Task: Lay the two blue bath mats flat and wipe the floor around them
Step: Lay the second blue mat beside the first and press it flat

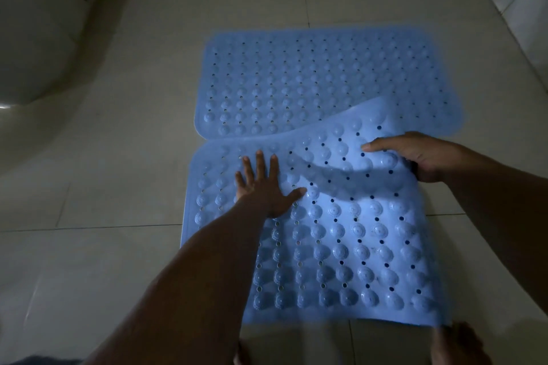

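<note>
Left hand (pixel 261 187) presses the near mat (pixel 341 246) flat, fingers spread. Right hand (pixel 415 157) grasps its raised far corner, overlapping the far mat (pixel 311 74), probably to lay it down

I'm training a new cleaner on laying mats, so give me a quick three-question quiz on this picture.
1. True or false: the far mat lies flat.
2. The right hand: A) holds nothing, B) grips the raised corner of the near mat, C) presses the far mat.
3. Fill in: the left hand presses the near mat with fingers ____.
Key: 1 true; 2 B; 3 spread.
</note>
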{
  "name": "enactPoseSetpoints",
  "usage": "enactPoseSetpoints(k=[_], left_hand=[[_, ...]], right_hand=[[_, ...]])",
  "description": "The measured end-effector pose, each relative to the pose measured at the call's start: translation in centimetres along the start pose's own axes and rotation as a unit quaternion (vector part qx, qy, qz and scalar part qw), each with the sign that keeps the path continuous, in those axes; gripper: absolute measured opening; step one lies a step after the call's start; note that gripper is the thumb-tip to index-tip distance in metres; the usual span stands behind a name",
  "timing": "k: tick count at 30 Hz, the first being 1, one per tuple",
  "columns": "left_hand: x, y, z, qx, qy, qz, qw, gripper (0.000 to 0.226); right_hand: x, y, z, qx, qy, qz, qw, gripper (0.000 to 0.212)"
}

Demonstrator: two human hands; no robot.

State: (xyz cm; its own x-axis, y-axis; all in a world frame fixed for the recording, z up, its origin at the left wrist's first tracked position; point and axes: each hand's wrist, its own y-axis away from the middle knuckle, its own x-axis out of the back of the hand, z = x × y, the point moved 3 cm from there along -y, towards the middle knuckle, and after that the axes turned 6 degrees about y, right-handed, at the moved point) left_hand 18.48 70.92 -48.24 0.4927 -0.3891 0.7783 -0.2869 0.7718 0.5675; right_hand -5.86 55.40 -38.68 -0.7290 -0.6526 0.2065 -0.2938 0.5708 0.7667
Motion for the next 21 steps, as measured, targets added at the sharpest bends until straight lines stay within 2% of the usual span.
enactPoseSetpoints(k=[3,6,9,11,13,16,19,21], left_hand=[[-0.5,0.2,-0.4,-0.010,-0.027,-0.004,1.000,0.125],[-1.0,0.3,-0.4,-0.014,-0.049,0.001,0.999,0.129],[-1.5,0.2,-0.5,-0.010,-0.044,0.008,0.999,0.130],[-2.1,0.4,-0.7,-0.004,-0.044,0.008,0.999,0.130],[-2.6,0.6,-0.8,0.003,-0.042,0.008,0.999,0.131],[-2.9,0.5,-0.9,0.009,-0.034,0.010,0.999,0.132],[-3.0,0.1,-1.0,0.006,-0.030,0.004,1.000,0.134],[-3.1,-0.1,-1.2,0.003,-0.027,0.004,1.000,0.135]], right_hand=[[-0.3,-0.2,1.2,-0.036,-0.030,-0.067,0.997,0.059],[0.7,-0.4,1.8,-0.060,-0.061,-0.065,0.994,0.056],[1.1,-0.6,2.2,-0.064,-0.024,-0.013,0.998,0.048],[1.5,-0.9,2.5,-0.047,0.031,0.066,0.996,0.046],[2.0,-1.0,2.7,-0.016,0.069,0.142,0.987,0.055],[2.9,-0.8,3.0,0.006,0.108,0.229,0.967,0.079],[3.6,-0.6,3.4,0.003,0.103,0.235,0.967,0.088],[4.0,-0.5,3.5,0.005,0.080,0.205,0.975,0.082]])
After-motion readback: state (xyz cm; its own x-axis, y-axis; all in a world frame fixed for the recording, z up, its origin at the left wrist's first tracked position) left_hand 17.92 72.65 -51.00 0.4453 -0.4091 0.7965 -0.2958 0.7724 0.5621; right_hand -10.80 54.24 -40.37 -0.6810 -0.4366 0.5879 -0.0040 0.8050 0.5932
